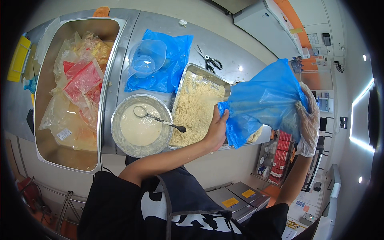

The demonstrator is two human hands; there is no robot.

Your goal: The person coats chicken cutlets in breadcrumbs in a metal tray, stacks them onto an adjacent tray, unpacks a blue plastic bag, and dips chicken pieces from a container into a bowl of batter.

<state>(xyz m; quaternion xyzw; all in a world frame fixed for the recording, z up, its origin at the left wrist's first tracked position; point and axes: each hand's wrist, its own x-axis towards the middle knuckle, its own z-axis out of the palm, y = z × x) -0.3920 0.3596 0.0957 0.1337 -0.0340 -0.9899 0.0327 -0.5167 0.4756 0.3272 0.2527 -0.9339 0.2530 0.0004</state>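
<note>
Between my two hands a blue plastic bag [262, 96] is held up over the right side of a metal tray [227, 85]. My bare left hand [216, 133] pinches the bag's near left edge. My right hand [309, 122], in a clear plastic glove, grips its right end; the bag hides some of those fingers. Pale crumbs [196, 106] fill the tray, and more show below the bag. Just left stands a metal bowl [119, 138] of cream-coloured batter [138, 130]. Across it rests a round-ended spoon [160, 119] with a black-tipped handle.
A clear plastic jug [154, 54] sits on another blue bag [176, 50]. Scissors [209, 59] lie behind the tray. At left, a deep metal container [108, 100] holds plastic bags [82, 80] in cloudy liquid. A yellow container [19, 59] stands at the far left.
</note>
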